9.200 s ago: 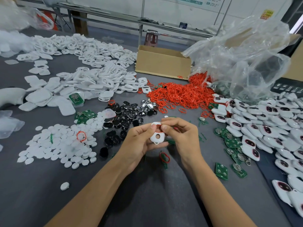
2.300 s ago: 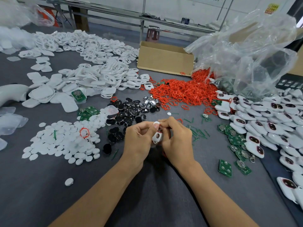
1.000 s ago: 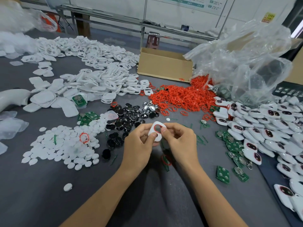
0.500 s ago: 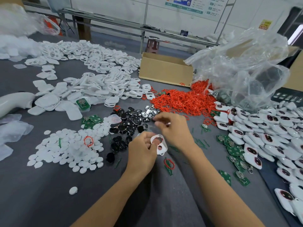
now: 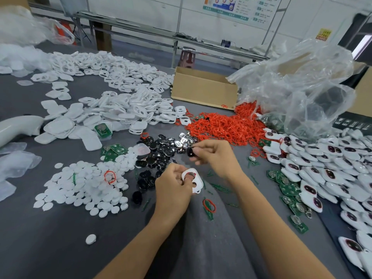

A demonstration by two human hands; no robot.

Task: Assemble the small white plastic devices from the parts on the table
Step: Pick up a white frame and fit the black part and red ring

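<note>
The left hand (image 5: pixel 173 184) grips a white shell (image 5: pixel 196 183); just beyond it, the right hand (image 5: pixel 216 156) pinches a black piece (image 5: pixel 189 152)

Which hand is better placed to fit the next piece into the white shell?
Right hand: it pinches a black piece close to the white shell, which the left hand grips.

Both forearms bare, rising from bottom edge toward centre. Left hand (image 5: pixel 174 185) centre frame, fingers curled, gripping white shell (image 5: pixel 199 181). Right hand (image 5: pixel 216 156) just above (slightly right), fingertips pinching small black disc (image 5: pixel 190 152).
</note>
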